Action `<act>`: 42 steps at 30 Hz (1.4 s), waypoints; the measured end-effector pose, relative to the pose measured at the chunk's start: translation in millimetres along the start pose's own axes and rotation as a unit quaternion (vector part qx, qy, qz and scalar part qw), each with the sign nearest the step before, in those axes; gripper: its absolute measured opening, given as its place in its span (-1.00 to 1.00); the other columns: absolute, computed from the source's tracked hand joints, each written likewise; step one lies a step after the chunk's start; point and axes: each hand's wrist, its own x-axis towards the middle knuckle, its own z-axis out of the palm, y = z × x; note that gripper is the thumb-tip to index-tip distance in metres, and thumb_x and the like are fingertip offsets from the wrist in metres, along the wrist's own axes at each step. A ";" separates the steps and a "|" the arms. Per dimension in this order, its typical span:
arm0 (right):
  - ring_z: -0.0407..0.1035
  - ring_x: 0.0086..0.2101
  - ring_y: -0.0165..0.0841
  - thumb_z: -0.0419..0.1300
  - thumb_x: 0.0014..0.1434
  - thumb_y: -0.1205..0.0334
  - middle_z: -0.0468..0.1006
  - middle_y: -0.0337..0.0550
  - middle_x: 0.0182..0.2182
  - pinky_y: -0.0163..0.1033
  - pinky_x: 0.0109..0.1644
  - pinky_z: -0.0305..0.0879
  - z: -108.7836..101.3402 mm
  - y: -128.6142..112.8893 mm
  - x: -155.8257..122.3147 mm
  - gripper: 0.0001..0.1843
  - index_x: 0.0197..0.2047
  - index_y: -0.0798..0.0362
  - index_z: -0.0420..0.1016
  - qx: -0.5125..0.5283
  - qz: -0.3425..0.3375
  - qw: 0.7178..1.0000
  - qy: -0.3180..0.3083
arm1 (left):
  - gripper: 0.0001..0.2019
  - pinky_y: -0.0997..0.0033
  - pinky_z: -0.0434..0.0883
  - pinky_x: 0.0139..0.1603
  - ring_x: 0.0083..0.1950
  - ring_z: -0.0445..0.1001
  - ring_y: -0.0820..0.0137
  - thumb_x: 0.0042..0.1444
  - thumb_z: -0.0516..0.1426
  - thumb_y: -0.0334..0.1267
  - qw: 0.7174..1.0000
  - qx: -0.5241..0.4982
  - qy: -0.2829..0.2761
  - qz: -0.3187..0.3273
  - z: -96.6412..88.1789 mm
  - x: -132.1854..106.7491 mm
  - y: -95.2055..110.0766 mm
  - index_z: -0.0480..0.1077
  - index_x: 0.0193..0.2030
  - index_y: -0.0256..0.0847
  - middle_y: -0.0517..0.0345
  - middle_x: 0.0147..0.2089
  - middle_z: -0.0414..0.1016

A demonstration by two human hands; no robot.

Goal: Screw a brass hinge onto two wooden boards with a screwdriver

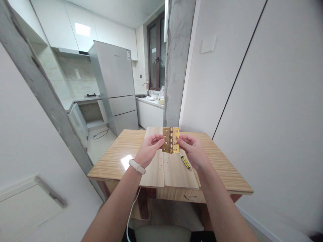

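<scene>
A brass-coloured hinge (pixel 171 140), spread flat with its knuckle upright in the middle, is held up above the table. My left hand (pixel 151 146) pinches its left leaf between thumb and fingers. On the other side, my right hand (pixel 193 148) pinches the right leaf the same way. Screw holes show in both leaves. Below the hinge, two pale wooden boards lie side by side: the left board (pixel 154 174) and the right board (pixel 180 178), with small holes along their shared seam. A yellow and black screwdriver (pixel 185 161) rests on the right board.
The boards lie on a wood-grain table (pixel 111 161) with a drawer (pixel 176 194) at its front. A white cable (pixel 131 210) hangs before it. Beyond stand a grey fridge (pixel 116 74) and a kitchen counter with a sink (pixel 141 96). White panels rise at the right.
</scene>
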 end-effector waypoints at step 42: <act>0.56 0.07 -0.14 0.27 0.27 0.50 0.57 0.06 0.18 -0.14 0.07 0.61 -5.0 15.8 -38.9 -0.39 0.35 -0.02 0.41 -0.415 -0.581 0.693 0.100 | -0.66 0.33 0.67 0.06 0.01 0.68 0.27 0.22 0.25 -0.56 0.708 0.402 0.074 0.575 6.4 -32.2 17.6 0.53 0.08 -0.19 0.01 0.01 0.68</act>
